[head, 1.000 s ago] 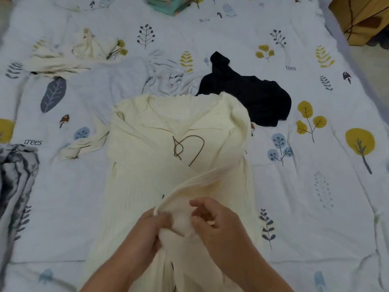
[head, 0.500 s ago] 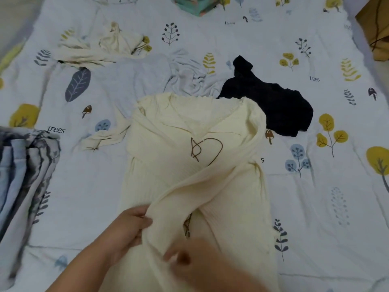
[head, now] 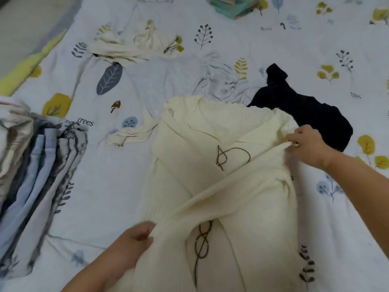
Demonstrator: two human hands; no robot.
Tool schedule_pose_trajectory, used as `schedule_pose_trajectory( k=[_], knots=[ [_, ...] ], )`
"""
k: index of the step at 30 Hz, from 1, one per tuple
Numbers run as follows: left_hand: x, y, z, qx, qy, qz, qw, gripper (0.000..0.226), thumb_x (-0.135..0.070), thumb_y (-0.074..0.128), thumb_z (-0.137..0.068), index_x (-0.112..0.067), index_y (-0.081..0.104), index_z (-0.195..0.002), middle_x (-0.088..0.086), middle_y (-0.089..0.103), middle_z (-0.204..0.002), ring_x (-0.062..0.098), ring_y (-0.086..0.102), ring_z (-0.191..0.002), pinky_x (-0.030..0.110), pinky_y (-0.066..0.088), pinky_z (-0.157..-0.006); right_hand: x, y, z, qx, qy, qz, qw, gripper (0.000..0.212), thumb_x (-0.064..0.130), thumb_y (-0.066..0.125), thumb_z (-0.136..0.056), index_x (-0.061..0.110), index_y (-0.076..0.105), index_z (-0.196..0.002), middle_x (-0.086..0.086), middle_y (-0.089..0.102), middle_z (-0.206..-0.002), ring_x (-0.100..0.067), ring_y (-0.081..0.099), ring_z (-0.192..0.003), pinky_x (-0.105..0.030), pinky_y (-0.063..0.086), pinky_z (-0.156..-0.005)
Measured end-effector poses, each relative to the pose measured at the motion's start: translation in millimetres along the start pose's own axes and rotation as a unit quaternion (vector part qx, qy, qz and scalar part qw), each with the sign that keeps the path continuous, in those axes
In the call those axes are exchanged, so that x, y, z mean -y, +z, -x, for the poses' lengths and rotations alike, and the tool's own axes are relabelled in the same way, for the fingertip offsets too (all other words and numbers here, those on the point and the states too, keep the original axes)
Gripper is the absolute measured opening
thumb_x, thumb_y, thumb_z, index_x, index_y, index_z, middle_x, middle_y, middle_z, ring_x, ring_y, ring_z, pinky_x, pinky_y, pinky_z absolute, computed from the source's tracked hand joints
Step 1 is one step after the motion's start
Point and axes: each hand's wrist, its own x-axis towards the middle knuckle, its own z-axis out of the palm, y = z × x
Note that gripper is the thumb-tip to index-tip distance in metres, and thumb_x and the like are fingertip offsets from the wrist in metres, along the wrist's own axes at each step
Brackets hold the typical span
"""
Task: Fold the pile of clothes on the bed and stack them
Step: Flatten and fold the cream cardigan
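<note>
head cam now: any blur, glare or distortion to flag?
Head view: motion blur on the left hand and the folded stack at the left edge; the right hand on the cream sweater is sharper. Light is soft and even, without glare. Wide-angle bending shows toward the corners.

The bed [head: 263,43], under a leaf-printed sheet, carried a cream sweater [head: 210,186], a black garment [head: 305,114], a crumpled cream top [head: 134,45], a pale grey cloth [head: 216,83], folded clothes [head: 31,175] at left, and a teal stack [head: 233,7].
</note>
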Motion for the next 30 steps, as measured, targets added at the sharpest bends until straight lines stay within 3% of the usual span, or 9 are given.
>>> schedule_pose_trajectory(
  k=[2,4,9,15,19,23,26,28,30],
  knots=[
    [4.2,-7.0,-2.4,-0.014,0.039,-0.043,0.998,0.035,0.006,0.055,-0.087,-0.018,0.069,-0.066,-0.009,0.065,-0.068,0.001,0.056,-0.061,0.009,0.040,-0.058,2.8,-22.3,-15.3,0.044,0.025,-0.107,0.993,0.014,0.001,0.053,-0.083,-0.007,0.065,-0.087,-0.022,0.051,-0.094,-0.034,0.047,-0.094,-0.035,0.039,-0.081],
    [7.8,-8.8,-8.7,-0.041,0.083,-0.147,0.985,0.036,-0.006,0.061,-0.087,-0.022,0.059,-0.055,-0.012,0.056,-0.060,0.001,0.050,-0.060,0.011,0.035,-0.060,9.5,-31.1,-27.8,-0.013,0.058,-0.189,0.980,0.015,0.007,0.056,-0.084,-0.007,0.061,-0.087,-0.021,0.056,-0.088,-0.029,0.050,-0.086,-0.033,0.038,-0.075],
    [12.0,3.3,-9.7,-0.210,0.106,-0.250,0.939,0.036,-0.033,0.061,-0.087,-0.031,0.046,-0.055,-0.007,0.049,-0.046,0.004,0.048,-0.051,0.021,0.036,-0.054,32.6,-7.9,-29.5,-0.243,0.149,-0.168,0.944,0.048,0.027,0.058,-0.090,0.004,0.040,-0.128,-0.025,0.042,-0.128,-0.042,0.045,-0.113,-0.045,0.039,-0.088],
    [18.6,6.2,-6.6,-0.170,0.156,-0.249,0.941,0.023,-0.026,0.060,-0.088,-0.036,0.048,-0.070,-0.003,0.058,-0.059,0.003,0.055,-0.058,0.023,0.042,-0.061,36.5,51.5,-12.4,-0.093,0.233,-0.260,0.932,0.055,0.028,0.055,-0.091,-0.002,0.032,-0.130,-0.025,0.046,-0.124,-0.041,0.047,-0.112,-0.039,0.038,-0.084],
    [17.1,3.0,-11.8,-0.175,0.186,-0.280,0.925,0.025,-0.033,0.058,-0.088,-0.035,0.043,-0.069,-0.003,0.048,-0.049,0.006,0.051,-0.052,0.025,0.041,-0.057,17.6,48.2,-16.8,-0.187,0.200,-0.241,0.931,0.038,0.018,0.054,-0.093,0.000,0.039,-0.123,-0.025,0.055,-0.111,-0.037,0.053,-0.093,-0.036,0.035,-0.072],
    [11.9,5.7,-9.7,-0.173,0.148,-0.419,0.879,0.017,-0.047,0.043,-0.093,-0.030,0.044,-0.092,-0.006,0.055,-0.066,0.010,0.053,-0.064,0.028,0.045,-0.063,16.4,47.8,-9.4,-0.195,0.248,-0.214,0.924,0.063,0.029,0.057,-0.090,0.004,0.026,-0.139,-0.027,0.037,-0.134,-0.043,0.040,-0.119,-0.050,0.035,-0.094],
    [4.4,6.8,-3.7,-0.201,0.140,-0.496,0.833,0.019,-0.035,0.046,-0.093,-0.021,0.054,-0.105,-0.001,0.065,-0.085,0.021,0.063,-0.074,0.031,0.048,-0.062,37.0,67.3,32.4,-0.246,0.153,-0.162,0.943,0.071,0.028,0.057,-0.088,0.009,0.019,-0.145,-0.025,0.026,-0.143,-0.038,0.028,-0.129,-0.052,0.023,-0.105],
    [5.4,10.5,-3.3,-0.252,0.223,-0.498,0.799,0.027,-0.025,0.048,-0.084,-0.010,0.064,-0.099,0.011,0.066,-0.084,0.031,0.062,-0.068,0.035,0.047,-0.055,52.5,90.2,71.7,-0.234,0.046,-0.118,0.964,0.070,0.030,0.053,-0.089,0.012,0.016,-0.146,-0.023,0.018,-0.150,-0.033,0.017,-0.137,-0.053,0.016,-0.108],
    [1.0,22.7,-3.5,-0.275,0.313,-0.487,0.767,0.040,-0.030,0.041,-0.083,-0.009,0.059,-0.111,0.016,0.065,-0.101,0.033,0.061,-0.086,0.040,0.047,-0.068,64.8,114.5,104.1,-0.193,-0.051,-0.060,0.978,0.067,0.039,0.045,-0.092,0.017,0.014,-0.148,-0.018,0.016,-0.154,-0.029,0.012,-0.142,-0.052,0.009,-0.110]
  ],
)
